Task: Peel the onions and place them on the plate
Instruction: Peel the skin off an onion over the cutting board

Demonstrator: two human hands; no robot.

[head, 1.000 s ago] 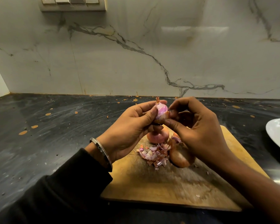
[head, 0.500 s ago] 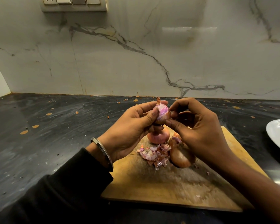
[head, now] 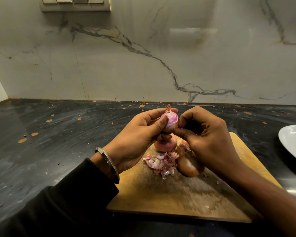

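A small pink onion [head: 171, 121], partly peeled, is held above the wooden cutting board [head: 178, 194]. My left hand [head: 140, 135] grips it from the left with thumb and fingers. My right hand [head: 205, 135] pinches its right side with curled fingers. Below, on the board, lie an unpeeled onion [head: 165, 145], a brown-skinned onion [head: 189, 165] and a heap of pink peel scraps [head: 161, 162]. A white plate [head: 292, 142] sits at the right edge of the view.
The dark stone counter [head: 58, 142] is flecked with bits of peel. A marble wall [head: 143, 57] rises behind it, with a switch panel [head: 75, 3] at the top left. Another onion [head: 184, 142] is mostly hidden behind my right hand.
The held onion has turned slightly in my fingers, showing more pink flesh. Both hands stay in about the same place over the board.
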